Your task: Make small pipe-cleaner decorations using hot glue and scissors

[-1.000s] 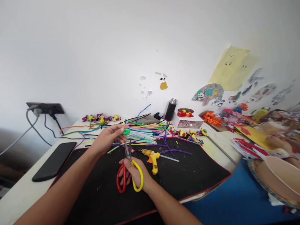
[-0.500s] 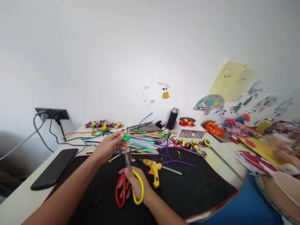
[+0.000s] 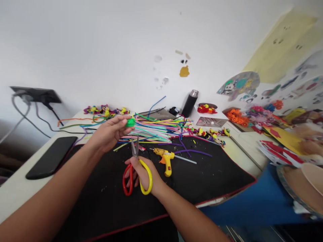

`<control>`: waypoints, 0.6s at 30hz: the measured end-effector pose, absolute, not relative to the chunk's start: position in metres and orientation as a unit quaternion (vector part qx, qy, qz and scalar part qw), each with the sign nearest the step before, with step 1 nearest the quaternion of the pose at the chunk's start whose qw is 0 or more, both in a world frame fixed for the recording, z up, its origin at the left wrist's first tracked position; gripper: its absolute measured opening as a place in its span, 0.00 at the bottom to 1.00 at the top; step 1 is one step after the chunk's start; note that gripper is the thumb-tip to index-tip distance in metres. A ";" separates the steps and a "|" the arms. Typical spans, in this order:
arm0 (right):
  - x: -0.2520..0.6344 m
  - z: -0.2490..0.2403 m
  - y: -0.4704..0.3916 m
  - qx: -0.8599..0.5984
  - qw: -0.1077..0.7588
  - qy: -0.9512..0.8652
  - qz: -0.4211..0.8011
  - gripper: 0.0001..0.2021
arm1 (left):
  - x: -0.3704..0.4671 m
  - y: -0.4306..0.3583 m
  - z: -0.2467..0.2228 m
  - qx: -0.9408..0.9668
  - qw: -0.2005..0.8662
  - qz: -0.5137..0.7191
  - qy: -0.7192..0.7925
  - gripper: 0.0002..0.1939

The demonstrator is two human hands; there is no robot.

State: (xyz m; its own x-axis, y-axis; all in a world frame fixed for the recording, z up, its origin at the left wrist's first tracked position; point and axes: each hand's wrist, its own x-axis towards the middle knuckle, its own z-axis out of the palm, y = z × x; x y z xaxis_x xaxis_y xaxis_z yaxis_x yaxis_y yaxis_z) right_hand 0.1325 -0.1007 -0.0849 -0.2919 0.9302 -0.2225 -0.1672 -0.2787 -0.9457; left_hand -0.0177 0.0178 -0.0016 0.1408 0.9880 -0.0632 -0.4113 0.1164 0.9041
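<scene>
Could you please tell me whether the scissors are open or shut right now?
The scissors are partly open: in the right hand, their two blades form a narrow V with the tips apart.

A big white wall stands behind a white table. The light on the wall is soft. Low on the left, a long black power socket has cords plugged in, and it is dark and shadowy under it. Near the middle are some small stickers, with one gold sticker. To the right is a half-round picture with a panda, and yellow paper hangs higher up. Something blue is below the table's right side.
</scene>
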 end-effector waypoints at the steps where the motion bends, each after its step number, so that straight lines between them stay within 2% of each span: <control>1: 0.132 -0.086 -0.101 -0.435 0.408 -0.438 0.672 0.38 | -0.018 0.019 -0.002 0.389 0.648 0.540 0.369 0.11; 6: 0.131 -0.089 -0.102 -0.426 0.407 -0.437 0.679 0.37 | -0.018 0.016 0.001 0.401 0.650 0.530 0.369 0.20; 10: 0.131 -0.085 -0.103 -0.434 0.402 -0.434 0.679 0.41 | -0.016 0.011 0.005 0.401 0.657 0.526 0.362 0.18; 18: 0.130 -0.085 -0.105 -0.441 0.409 -0.449 0.661 0.44 | -0.017 0.008 0.006 0.447 0.642 0.522 0.339 0.15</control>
